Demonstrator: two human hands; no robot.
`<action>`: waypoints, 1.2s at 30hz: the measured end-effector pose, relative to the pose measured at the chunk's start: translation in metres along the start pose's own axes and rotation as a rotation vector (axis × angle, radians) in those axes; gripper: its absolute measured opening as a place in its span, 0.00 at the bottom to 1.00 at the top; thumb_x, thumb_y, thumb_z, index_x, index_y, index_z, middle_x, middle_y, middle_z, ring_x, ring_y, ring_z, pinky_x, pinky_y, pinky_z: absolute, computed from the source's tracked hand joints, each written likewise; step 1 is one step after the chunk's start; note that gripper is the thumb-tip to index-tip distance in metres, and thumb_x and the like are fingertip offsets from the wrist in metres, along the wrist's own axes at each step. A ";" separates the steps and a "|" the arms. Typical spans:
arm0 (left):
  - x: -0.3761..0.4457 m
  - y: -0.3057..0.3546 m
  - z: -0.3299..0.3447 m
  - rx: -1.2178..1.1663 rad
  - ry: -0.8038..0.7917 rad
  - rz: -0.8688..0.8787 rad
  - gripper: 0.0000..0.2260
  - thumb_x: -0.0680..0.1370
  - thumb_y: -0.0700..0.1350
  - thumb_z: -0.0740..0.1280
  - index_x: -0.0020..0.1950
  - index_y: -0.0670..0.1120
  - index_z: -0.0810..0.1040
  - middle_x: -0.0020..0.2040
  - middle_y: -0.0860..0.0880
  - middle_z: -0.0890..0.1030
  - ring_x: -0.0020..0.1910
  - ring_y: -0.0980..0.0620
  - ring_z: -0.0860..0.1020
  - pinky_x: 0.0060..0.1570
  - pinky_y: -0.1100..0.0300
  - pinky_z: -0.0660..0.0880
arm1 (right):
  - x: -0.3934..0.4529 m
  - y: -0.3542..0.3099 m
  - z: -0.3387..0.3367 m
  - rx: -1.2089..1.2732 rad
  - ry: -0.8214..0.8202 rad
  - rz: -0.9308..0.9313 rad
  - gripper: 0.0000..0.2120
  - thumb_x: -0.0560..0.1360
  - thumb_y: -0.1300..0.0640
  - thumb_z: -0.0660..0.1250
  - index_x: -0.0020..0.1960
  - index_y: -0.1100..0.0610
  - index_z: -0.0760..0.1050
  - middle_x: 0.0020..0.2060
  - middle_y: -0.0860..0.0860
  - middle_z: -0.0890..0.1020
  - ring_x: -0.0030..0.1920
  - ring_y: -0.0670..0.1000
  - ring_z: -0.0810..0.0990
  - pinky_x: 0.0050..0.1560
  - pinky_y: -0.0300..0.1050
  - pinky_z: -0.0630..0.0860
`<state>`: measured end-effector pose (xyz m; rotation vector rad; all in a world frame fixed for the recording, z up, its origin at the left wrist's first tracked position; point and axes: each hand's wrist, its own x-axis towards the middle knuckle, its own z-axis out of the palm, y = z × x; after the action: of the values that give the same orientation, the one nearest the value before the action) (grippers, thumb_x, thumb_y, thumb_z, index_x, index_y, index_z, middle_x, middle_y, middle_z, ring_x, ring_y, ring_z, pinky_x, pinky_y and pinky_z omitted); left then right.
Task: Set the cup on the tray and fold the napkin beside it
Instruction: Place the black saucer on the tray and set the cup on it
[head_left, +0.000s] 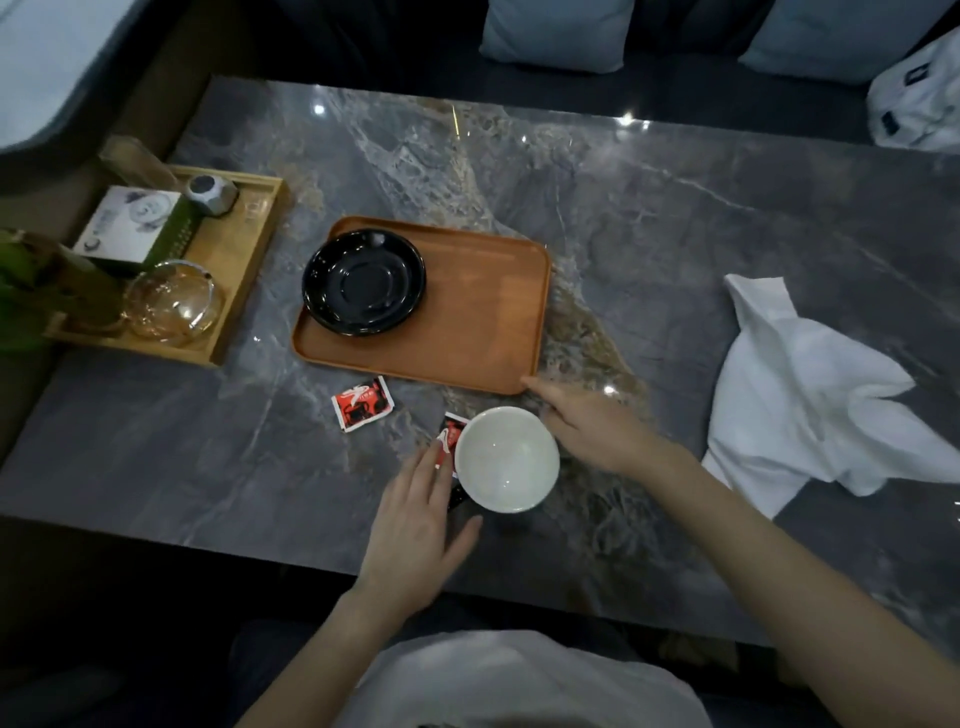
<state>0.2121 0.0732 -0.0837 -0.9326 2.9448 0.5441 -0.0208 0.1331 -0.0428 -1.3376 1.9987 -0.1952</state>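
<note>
A dark marbled tabletop (597, 208) is filling the view, with cushioned seating running along its far edge. At far left a pale wooden tray (244, 291) is carrying a box, a small dark pot and a glass bowl (174, 304). Next to it the orange tray (467, 322) is holding a black saucer (363, 280) on its left half, leaving its right half bare. Just in front of it a red sachet (362, 404) is lying flat.

The left hand (421, 525) is hovering open, fingers spread, just beside the white cup (506, 460), which is standing upright on the tabletop in front of the tray and partly covering a second red sachet (449, 434). The right hand (592, 426) is reaching open from the other side, fingertips touching the tray's near corner, gripping nothing. The cup is looking like glazed ceramic: stiff, smooth, probably slippery and breakable, best taken around its wall from both sides or pinched at the rim. At right, well apart, the white napkin (810, 395) is lying crumpled; being soft and limp, it will likely need lifting by its corners and flattening before folding.
</note>
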 end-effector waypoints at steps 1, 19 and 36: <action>-0.003 0.004 0.005 0.023 -0.022 -0.021 0.30 0.73 0.56 0.60 0.68 0.38 0.67 0.68 0.39 0.71 0.66 0.40 0.70 0.62 0.47 0.70 | 0.000 0.002 0.003 0.021 -0.031 0.002 0.23 0.80 0.55 0.52 0.75 0.52 0.54 0.71 0.54 0.67 0.69 0.54 0.66 0.64 0.46 0.65; 0.017 0.009 -0.014 -0.378 -0.030 -0.299 0.11 0.71 0.39 0.68 0.53 0.45 0.81 0.44 0.42 0.85 0.44 0.42 0.82 0.42 0.51 0.76 | 0.004 -0.008 0.001 0.270 -0.096 0.015 0.21 0.72 0.67 0.58 0.63 0.56 0.70 0.56 0.56 0.78 0.54 0.56 0.76 0.52 0.50 0.75; 0.112 -0.093 -0.145 -0.448 0.003 -0.274 0.09 0.68 0.42 0.74 0.47 0.42 0.83 0.37 0.50 0.81 0.39 0.56 0.78 0.34 0.75 0.67 | 0.079 -0.083 -0.057 0.714 0.189 0.089 0.13 0.71 0.66 0.66 0.54 0.59 0.71 0.40 0.48 0.80 0.38 0.45 0.78 0.32 0.33 0.75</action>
<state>0.1861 -0.1078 0.0100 -1.3391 2.6718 1.2085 -0.0110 0.0138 0.0024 -0.7875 1.8591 -0.9242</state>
